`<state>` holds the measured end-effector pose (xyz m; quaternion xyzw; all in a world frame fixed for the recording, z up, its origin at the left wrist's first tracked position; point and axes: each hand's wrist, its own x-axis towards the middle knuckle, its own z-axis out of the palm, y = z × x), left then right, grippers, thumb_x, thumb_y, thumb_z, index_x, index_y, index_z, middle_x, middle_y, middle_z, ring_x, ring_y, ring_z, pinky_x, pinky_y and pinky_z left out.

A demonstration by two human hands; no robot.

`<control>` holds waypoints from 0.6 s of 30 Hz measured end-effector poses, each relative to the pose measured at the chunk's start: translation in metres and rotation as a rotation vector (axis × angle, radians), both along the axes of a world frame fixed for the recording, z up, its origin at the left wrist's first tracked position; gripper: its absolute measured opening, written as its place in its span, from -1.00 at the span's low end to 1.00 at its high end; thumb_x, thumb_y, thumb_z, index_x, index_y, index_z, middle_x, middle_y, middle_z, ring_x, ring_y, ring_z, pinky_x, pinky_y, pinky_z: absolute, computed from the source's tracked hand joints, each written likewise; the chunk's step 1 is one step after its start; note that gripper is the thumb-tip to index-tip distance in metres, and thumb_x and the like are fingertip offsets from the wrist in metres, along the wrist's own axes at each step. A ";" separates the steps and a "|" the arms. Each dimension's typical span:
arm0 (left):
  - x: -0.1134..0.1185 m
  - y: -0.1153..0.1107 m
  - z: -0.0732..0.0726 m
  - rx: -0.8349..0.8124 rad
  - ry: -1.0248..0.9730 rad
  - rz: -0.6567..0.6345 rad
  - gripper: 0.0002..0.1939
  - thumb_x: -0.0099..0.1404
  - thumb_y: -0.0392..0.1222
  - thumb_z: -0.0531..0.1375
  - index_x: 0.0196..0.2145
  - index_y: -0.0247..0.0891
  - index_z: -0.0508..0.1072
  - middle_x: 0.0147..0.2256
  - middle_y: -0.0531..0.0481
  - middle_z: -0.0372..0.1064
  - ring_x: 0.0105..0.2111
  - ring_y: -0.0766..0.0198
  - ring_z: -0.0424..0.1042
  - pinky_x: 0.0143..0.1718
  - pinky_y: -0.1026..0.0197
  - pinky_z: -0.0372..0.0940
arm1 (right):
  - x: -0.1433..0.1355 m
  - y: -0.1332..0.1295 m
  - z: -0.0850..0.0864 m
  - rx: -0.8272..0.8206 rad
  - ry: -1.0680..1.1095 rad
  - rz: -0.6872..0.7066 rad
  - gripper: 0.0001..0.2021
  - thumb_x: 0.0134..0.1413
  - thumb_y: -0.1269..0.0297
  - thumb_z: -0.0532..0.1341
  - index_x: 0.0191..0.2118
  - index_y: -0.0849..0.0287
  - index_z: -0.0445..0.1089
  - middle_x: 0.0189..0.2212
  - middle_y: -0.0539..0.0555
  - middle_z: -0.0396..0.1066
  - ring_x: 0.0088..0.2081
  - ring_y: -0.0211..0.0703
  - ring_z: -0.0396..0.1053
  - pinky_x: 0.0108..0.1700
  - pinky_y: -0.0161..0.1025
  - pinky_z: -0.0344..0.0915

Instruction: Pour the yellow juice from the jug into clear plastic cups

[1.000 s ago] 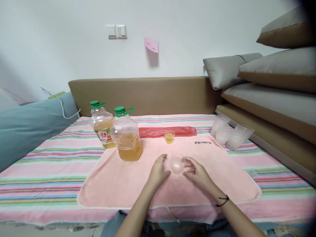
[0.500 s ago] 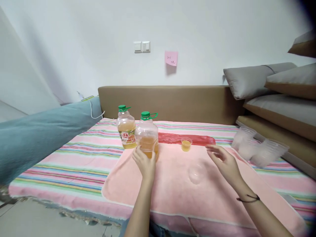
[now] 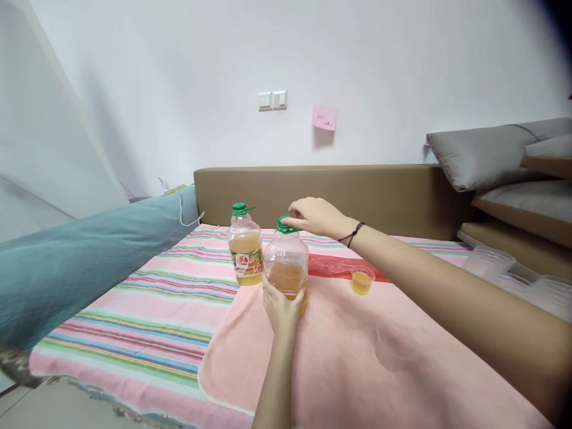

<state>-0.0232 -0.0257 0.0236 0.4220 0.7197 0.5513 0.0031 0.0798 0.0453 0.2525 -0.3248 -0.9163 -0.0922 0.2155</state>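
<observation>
A large clear plastic bottle (image 3: 286, 256), part full of amber liquid, stands upright on the pink cloth (image 3: 248, 357). My left hand (image 3: 280, 307) is wrapped round its lower front. Over its top is my right hand (image 3: 315, 215), with thumb and fingers closed on the green cap (image 3: 282, 226); some fingertips are hidden behind it. Just left stands a second bottle (image 3: 245, 244) with a green cap and a fruit label, holding similar liquid. To the right, a small clear cup (image 3: 361, 281) contains yellow liquid. Closer to me, a clear round piece of plastic (image 3: 393, 350) lies on the cloth.
Behind the cup stretches a red plastic sheet (image 3: 331, 266). Stacks of clear cups (image 3: 487, 262) lie at the right, partly behind my forearm. Grey cushions (image 3: 500, 152) are piled beyond. A brown headboard (image 3: 379, 193) runs along the wall, with a teal bolster (image 3: 111, 232) at left.
My right hand has moved left from above the cloth onto the bottle's green cap. My left hand stays round the bottle. The view has shifted, so things appear lower and farther right.
</observation>
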 end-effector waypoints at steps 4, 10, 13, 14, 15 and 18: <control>-0.002 0.000 -0.004 -0.004 0.018 -0.019 0.11 -0.02 -0.03 0.34 0.29 -0.39 -0.22 0.23 -0.47 0.05 0.21 -0.16 0.18 0.14 -0.06 0.19 | -0.018 0.006 0.011 -0.018 -0.219 -0.104 -0.47 0.07 -0.20 0.10 -0.43 0.23 0.47 -0.47 0.20 0.47 -0.40 -0.03 0.41 -0.43 -0.23 0.13; 0.000 0.005 -0.011 0.047 0.016 0.009 0.07 -0.03 -0.05 0.34 0.28 -0.32 -0.18 0.20 -0.40 0.12 0.17 -0.11 0.23 0.13 -0.05 0.22 | -0.029 0.013 0.020 -0.181 -0.198 -0.126 -0.49 -0.06 -0.23 0.18 -0.50 0.22 0.44 -0.57 0.13 0.39 -0.52 -0.14 0.31 -0.52 -0.25 0.06; 0.001 0.006 -0.013 0.028 0.041 0.031 0.05 -0.03 -0.07 0.33 0.27 -0.32 -0.16 0.18 -0.39 0.14 0.18 -0.12 0.22 0.14 -0.05 0.20 | -0.029 0.018 0.027 -0.293 -0.267 -0.097 -0.55 -0.08 -0.16 0.22 -0.52 0.21 0.42 -0.59 0.08 0.37 -0.53 -0.19 0.27 -0.52 -0.26 0.05; 0.001 0.006 -0.014 0.019 0.056 0.041 0.04 -0.02 -0.07 0.33 0.27 -0.34 -0.16 0.18 -0.40 0.14 0.19 -0.13 0.21 0.15 -0.06 0.19 | -0.028 0.020 0.030 -0.302 -0.299 -0.075 -0.55 -0.08 -0.16 0.23 -0.52 0.21 0.42 -0.59 0.07 0.36 -0.54 -0.21 0.25 -0.51 -0.26 0.04; 0.001 0.005 -0.014 0.010 0.070 0.049 0.03 -0.01 -0.07 0.32 0.27 -0.35 -0.15 0.18 -0.41 0.14 0.20 -0.14 0.19 0.16 -0.06 0.18 | -0.027 0.021 0.032 -0.293 -0.328 -0.049 -0.56 -0.09 -0.15 0.23 -0.52 0.21 0.42 -0.59 0.05 0.35 -0.54 -0.22 0.23 -0.51 -0.26 0.03; 0.002 0.005 -0.016 -0.002 0.091 0.063 0.01 0.01 -0.06 0.30 0.27 -0.39 -0.15 0.18 -0.44 0.13 0.20 -0.15 0.19 0.16 -0.06 0.18 | -0.024 0.024 0.037 -0.239 -0.387 0.044 -0.59 -0.04 -0.11 0.22 -0.49 0.21 0.46 -0.58 0.03 0.35 -0.55 -0.26 0.20 -0.50 -0.27 0.03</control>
